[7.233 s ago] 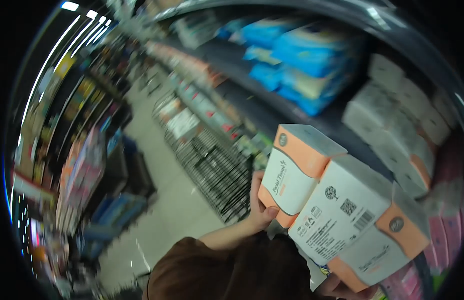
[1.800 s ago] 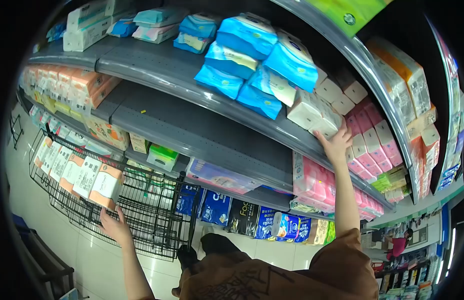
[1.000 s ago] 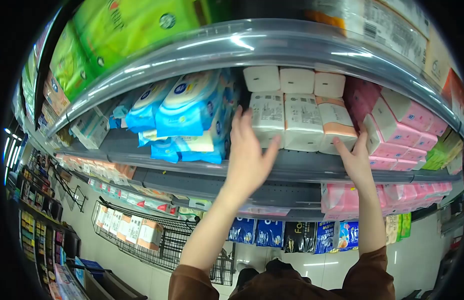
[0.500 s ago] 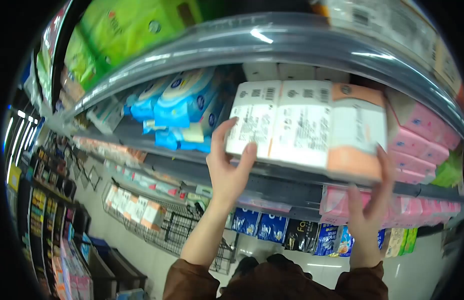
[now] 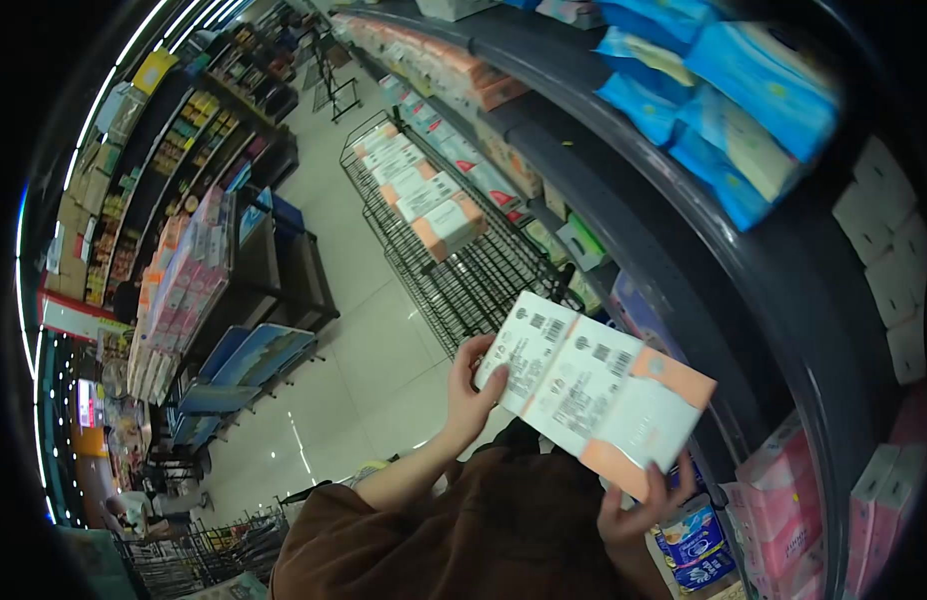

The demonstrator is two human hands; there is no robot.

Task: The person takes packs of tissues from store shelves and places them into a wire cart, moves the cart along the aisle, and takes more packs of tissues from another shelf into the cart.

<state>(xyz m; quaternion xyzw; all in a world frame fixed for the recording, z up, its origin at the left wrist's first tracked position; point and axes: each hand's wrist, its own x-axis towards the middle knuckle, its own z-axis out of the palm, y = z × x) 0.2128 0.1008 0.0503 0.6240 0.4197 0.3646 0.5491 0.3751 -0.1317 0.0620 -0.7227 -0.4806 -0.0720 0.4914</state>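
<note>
Between my two hands is a row of white and orange tissue packs [image 5: 594, 395], printed with barcodes and small text. My left hand [image 5: 476, 395] grips its left end, thumb on the printed face. At the opposite, orange end, my right hand [image 5: 644, 505] holds the lower corner with its fingers bent round it. The packs are tilted, in front of my brown-sleeved body. Beyond them stands a black wire shopping cart [image 5: 454, 310], with similar white and orange tissue packs [image 5: 419, 190] lying in it in a row.
A dark store shelf [image 5: 644, 170] runs along the right, bearing blue wipe packs [image 5: 724, 90] and pink tissue packs [image 5: 784, 490]. To the left, a display table [image 5: 274, 290] stands on the pale tiled floor [image 5: 354, 370]. A person [image 5: 134, 510] is far off at lower left.
The tissue packs have come away from the shelf in both my hands. My view has swung left, bringing the cart in front of me.
</note>
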